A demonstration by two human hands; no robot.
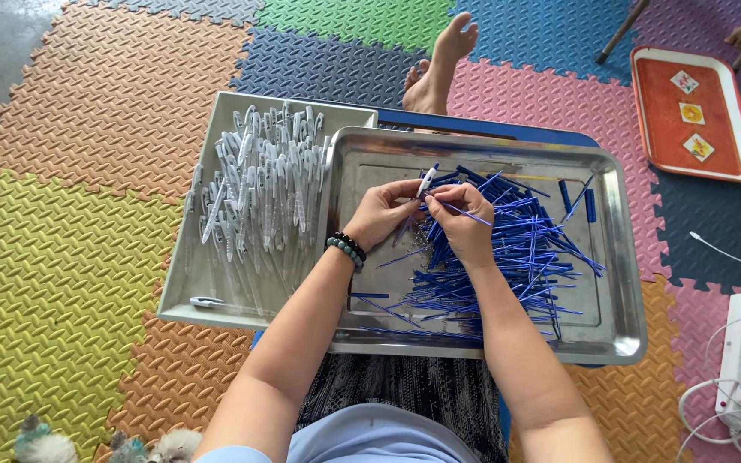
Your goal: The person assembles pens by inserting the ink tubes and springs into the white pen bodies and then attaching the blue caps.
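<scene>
Both hands, left [379,214] w/ pen barrel [426,180], right [465,219] w/ blue refill [465,213], over steel tray [619,283].

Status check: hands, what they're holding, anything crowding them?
Left hand shut on clear pen barrel. Right hand pinching blue refill at it. Loose blue refill pile crowds steel tray beneath.

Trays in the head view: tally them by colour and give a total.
Silver metal tray, holding the blue refills: 1
Pale grey-green tray, holding the clear pen barrels: 1
Orange-red tray, on the floor mats: 1
Total: 3
</scene>
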